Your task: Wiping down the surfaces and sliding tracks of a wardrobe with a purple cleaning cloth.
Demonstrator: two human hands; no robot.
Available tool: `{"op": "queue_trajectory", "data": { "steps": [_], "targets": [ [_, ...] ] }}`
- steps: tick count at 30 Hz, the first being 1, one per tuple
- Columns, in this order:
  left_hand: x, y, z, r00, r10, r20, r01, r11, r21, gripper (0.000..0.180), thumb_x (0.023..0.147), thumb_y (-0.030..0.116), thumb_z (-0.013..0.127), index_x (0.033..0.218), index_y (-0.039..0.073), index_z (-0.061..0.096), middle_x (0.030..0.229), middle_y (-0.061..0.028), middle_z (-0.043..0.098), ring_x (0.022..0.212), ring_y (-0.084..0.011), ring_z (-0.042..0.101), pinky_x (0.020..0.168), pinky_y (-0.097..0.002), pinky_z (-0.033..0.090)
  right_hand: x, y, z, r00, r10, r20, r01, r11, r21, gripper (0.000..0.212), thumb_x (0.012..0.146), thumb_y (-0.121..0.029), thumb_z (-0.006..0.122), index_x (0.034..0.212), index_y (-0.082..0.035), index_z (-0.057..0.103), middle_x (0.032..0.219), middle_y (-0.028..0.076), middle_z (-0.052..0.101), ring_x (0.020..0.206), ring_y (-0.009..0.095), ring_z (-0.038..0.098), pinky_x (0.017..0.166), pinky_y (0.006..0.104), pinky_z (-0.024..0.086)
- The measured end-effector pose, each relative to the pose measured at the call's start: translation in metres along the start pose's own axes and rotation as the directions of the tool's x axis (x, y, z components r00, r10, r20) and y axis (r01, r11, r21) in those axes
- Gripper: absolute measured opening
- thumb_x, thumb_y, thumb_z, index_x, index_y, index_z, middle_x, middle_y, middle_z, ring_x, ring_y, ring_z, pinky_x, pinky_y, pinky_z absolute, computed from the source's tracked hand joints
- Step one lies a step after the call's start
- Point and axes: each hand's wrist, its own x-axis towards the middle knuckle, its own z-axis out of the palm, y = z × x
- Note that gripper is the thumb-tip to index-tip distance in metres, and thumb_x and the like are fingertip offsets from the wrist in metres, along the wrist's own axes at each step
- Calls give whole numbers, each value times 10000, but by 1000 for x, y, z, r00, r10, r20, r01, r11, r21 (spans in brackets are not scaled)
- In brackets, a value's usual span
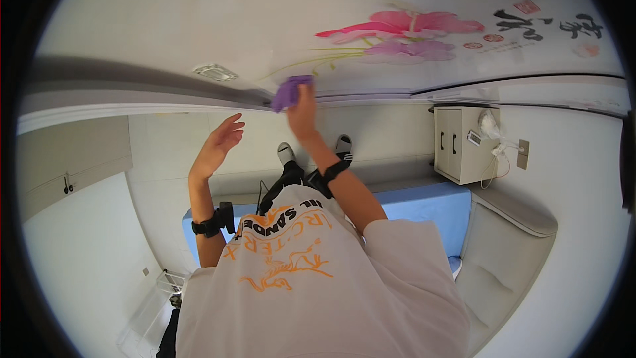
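A big white panel (165, 26) has pink flowers (404, 25) and black writing (517, 25) on it. The person's pale shirt (371, 292) has orange and black letters. A small cabinet (449, 149) is closed, so its insides are hidden. The left hand (222, 142) is empty, fingers loose. The right hand (303, 116) grips a purple cloth (286, 95) at the panel's bottom edge.

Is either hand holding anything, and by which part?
Right hand holds the bunched purple cloth by its right side; left hand holds nothing.
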Motion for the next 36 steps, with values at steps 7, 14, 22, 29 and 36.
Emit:
{"op": "queue_trajectory", "data": {
  "steps": [7,14,22,29,36],
  "targets": [
    [-7,-9,8,992,-14,-122,-8,984,-177,560,906,61,549,1429,44,352,1319,-141,522,1196,-226,502,1002,-338,395,-16,-49,75,935,-242,260,252,968,-6,446,675,100,587,1093,-51,559,1044,207,479,889,405,567,739,460,500],
    [69,-17,54,978,108,-177,-137,978,-159,472,888,89,582,1327,-20,448,1271,-113,551,1156,-191,515,992,-309,381,-9,-23,34,953,-107,283,145,983,-115,423,721,-2,616,1124,-119,558,1062,160,490,892,374,575,695,436,509],
    [181,29,218,929,262,262,-232,962,-141,462,849,102,597,1273,-37,477,1146,-107,588,1022,-165,549,927,-305,425,34,67,-141,972,213,-96,-232,932,-279,411,747,-7,588,1144,-96,531,1069,174,537,919,428,566,705,480,480],
    [253,83,376,847,319,425,-270,947,-172,600,860,88,572,1409,-28,361,1398,-138,450,1290,-211,425,1062,-309,325,88,140,-285,824,194,-532,-440,811,-386,410,776,-39,581,1182,-40,525,991,187,609,867,411,599,693,469,474],
    [255,65,392,781,279,559,-275,957,-93,507,905,79,531,1391,-1,410,1381,-112,481,1263,-206,464,1006,-347,415,84,177,-314,837,321,-444,-528,690,-496,579,789,-45,589,1337,-14,406,985,194,637,851,406,615,704,464,486]
  ]
}}
